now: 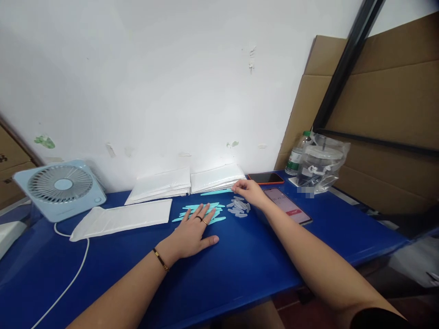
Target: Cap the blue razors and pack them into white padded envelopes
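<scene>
My left hand (195, 230) lies flat with its fingers spread over a pile of slim turquoise sticks (217, 220), shaped like eyebrow razors. It covers part of that pile. Farther back, my right hand (249, 192) pinches the right end of a single turquoise stick (216, 192), which lies level just in front of the white packets. Just below the right hand is a small heap of clear plastic caps (239, 208), apart from the turquoise pile.
Two stacks of white packets (161, 183) (216, 177) stand by the wall, with a single white pouch (126, 219) in front. A blue fan (61, 189) is at left. Right are a lit phone (291, 208), a dark phone (265, 178), a bottle (295, 157) and a bagged cup (317, 167).
</scene>
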Motion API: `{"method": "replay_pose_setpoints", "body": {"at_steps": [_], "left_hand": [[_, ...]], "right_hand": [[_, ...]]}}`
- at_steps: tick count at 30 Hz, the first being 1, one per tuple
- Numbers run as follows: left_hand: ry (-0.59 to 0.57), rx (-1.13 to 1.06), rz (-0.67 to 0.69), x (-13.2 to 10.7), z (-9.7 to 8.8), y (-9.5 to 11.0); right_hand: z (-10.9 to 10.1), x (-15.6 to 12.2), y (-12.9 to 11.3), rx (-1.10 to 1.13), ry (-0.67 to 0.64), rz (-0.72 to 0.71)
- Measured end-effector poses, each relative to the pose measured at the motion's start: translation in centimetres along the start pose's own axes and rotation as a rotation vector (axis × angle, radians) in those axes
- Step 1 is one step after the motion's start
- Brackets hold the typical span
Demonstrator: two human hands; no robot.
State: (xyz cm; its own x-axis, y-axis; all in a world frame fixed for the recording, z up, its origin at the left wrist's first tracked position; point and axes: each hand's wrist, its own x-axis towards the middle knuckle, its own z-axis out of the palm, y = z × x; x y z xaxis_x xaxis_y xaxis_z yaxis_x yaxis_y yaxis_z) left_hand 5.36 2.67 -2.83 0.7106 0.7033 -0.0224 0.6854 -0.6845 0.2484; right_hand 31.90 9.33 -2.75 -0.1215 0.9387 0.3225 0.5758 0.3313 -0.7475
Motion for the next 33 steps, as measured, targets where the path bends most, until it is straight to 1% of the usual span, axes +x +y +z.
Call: {"method": "replay_pose_setpoints", "body": {"at_steps": [2,4,7,10,13,15,17,18,20,22,24,26,28,30,33], "left_hand": [[-0.041,0.005,0.053,-0.4,0.0,1.3],[-0.074,0.005,0.093,-0.6,0.0,2.4],[-0.080,0.000,0.121,-1.0,0.2,3.5],[-0.068,-0.012,0.124,-1.1,0.4,4.1],[-0.008,-0.015,0.094,-0.8,0.4,3.7],[0.070,0.017,0.031,-0.1,0.4,2.6],[0.119,0.062,-0.061,0.7,0.4,1.0],[0.120,0.079,-0.109,1.1,0.5,0.0],[0.087,0.090,-0.165,1.6,0.6,-1.5],[0.038,0.081,-0.166,1.5,0.5,-2.1],[-0.017,0.066,-0.137,0.9,0.2,-1.8],[-0.067,0.058,-0.116,0.1,-0.2,-0.8],[-0.077,0.057,-0.115,-0.5,-0.5,0.1],[-0.022,0.058,-0.112,-0.5,-0.7,0.5],[0.136,0.036,-0.125,0.6,-0.9,-0.1]], "right_hand": [[1.0,0.1,-0.1,-0.081,-0.036,-0.095],[2.0,0.1,-0.5,-0.179,-0.104,-0.222],[3.0,0.0,-1.2,-0.363,-0.206,-0.402],[3.3,-0.2,-1.6,-0.468,-0.241,-0.478],[3.0,-0.3,-1.7,-0.481,-0.221,-0.480],[2.7,-0.4,-1.8,-0.476,-0.205,-0.478],[2.4,-0.5,-1.7,-0.490,-0.215,-0.478],[2.4,-0.5,-1.7,-0.505,-0.228,-0.478],[2.5,-0.6,-1.6,-0.530,-0.254,-0.476],[2.5,-0.7,-1.8,-0.534,-0.282,-0.478],[2.3,-0.9,-2.1,-0.512,-0.332,-0.490],[1.6,-1.1,-2.4,-0.479,-0.387,-0.507],[0.6,-1.2,-2.5,-0.436,-0.386,-0.503],[-0.6,-1.1,-2.1,-0.407,-0.308,-0.453],[-2.0,-0.6,-0.8,-0.419,-0.168,-0.311]]}}
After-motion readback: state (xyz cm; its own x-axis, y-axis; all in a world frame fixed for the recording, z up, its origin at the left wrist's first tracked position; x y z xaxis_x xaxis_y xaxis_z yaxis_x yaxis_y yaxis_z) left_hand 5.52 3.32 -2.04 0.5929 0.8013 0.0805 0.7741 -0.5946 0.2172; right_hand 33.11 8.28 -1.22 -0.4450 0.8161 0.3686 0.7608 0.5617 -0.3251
